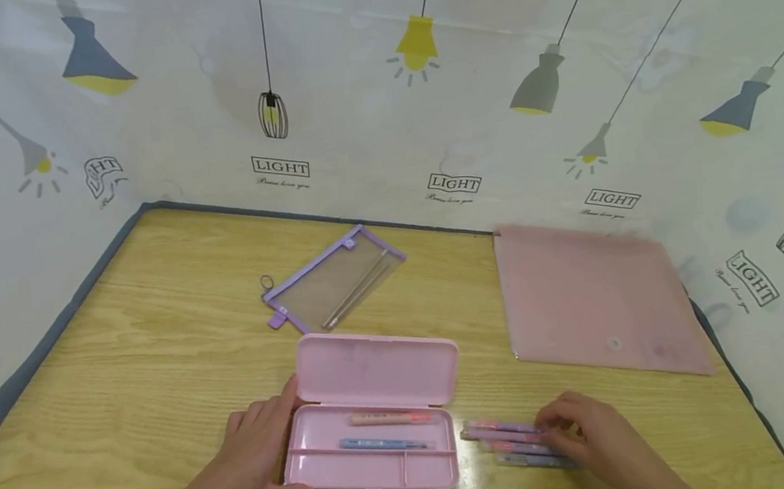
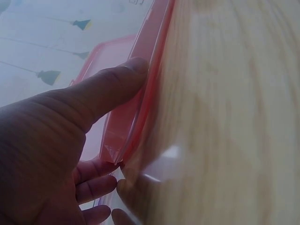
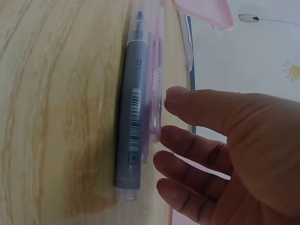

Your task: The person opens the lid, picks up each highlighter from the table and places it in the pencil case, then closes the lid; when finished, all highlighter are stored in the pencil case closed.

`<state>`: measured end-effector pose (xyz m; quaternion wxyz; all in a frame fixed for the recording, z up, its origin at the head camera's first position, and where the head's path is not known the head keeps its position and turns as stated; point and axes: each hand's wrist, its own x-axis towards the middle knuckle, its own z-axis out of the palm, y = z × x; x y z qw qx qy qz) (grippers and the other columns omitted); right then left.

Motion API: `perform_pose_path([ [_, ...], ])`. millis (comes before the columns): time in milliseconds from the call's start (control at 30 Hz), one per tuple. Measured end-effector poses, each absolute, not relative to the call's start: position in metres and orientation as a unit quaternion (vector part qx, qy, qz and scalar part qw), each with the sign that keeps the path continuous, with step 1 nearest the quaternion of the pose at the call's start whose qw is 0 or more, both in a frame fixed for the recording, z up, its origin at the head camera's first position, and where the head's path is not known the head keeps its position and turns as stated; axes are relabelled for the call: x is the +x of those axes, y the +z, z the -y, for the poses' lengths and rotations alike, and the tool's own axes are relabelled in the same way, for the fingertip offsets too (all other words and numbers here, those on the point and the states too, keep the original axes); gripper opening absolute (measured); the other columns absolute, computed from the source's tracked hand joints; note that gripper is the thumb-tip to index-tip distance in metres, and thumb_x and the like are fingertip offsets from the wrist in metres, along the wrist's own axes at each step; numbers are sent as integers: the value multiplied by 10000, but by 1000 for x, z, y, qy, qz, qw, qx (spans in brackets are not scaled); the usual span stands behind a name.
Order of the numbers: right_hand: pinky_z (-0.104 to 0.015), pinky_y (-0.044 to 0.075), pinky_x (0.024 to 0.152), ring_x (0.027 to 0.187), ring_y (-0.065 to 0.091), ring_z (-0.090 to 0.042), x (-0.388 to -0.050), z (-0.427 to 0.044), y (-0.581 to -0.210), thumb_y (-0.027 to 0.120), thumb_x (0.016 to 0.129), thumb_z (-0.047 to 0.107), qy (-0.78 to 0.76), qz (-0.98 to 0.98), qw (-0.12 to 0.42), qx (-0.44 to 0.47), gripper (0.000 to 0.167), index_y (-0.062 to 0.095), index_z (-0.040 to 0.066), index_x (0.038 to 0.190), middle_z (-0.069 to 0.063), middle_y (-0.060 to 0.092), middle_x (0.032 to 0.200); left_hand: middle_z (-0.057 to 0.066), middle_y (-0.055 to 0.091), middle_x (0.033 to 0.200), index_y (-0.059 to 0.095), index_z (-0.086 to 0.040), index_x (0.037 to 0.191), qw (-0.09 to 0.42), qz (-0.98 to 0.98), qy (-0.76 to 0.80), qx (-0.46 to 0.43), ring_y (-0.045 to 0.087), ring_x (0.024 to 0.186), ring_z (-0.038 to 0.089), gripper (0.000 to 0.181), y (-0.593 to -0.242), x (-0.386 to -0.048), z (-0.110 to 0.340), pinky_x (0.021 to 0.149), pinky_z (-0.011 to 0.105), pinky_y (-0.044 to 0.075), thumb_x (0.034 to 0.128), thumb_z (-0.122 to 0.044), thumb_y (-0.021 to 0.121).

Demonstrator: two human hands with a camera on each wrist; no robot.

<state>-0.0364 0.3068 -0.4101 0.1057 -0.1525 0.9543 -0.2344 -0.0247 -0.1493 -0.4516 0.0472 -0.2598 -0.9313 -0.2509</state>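
A pink pencil case (image 1: 344, 473) lies with its lid tipped back; a peach highlighter (image 1: 385, 418) and a blue marker (image 1: 377, 443) rest in its large compartment. My left hand (image 1: 242, 459) holds the case's left end, thumb along the front wall, fingers around the side. In the left wrist view, the thumb (image 2: 112, 86) presses the pink wall. Right of the case, several pastel pens (image 1: 506, 444) lie side by side on the table. My right hand (image 1: 592, 439) is at their right ends. In the right wrist view, a grey marker (image 3: 129, 112) is nearest the camera; nothing is pinched.
A clear pouch with purple edging (image 1: 316, 272) lies behind the case, thin sticks (image 1: 357, 289) in it. At the back right is a flat pink folder (image 1: 591, 295). A lamp-printed curtain (image 1: 353, 145) borders the wooden table (image 1: 123, 344).
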Motion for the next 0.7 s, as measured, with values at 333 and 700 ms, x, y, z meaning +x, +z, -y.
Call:
perform_pose_path([
  [333, -220, 492, 671, 800, 554, 43, -40, -300, -418, 721, 879, 230, -225, -953, 42, -199, 81, 715, 226, 960, 161, 617, 901, 11, 502, 1420, 98, -62, 1583, 38, 931, -263, -250, 440, 1198, 164, 1337, -455, -25, 149, 907, 349, 283, 597, -605, 821],
  [700, -256, 509, 707, 803, 568, 22, -52, -287, -424, 748, 849, 186, -230, -942, -2, -244, 87, 719, 230, 917, 150, 641, 885, 2, 512, 1402, 108, -45, 1578, 43, 931, -260, -254, 440, 1173, 135, 1329, -453, -25, 149, 893, 340, 292, 600, -588, 824],
])
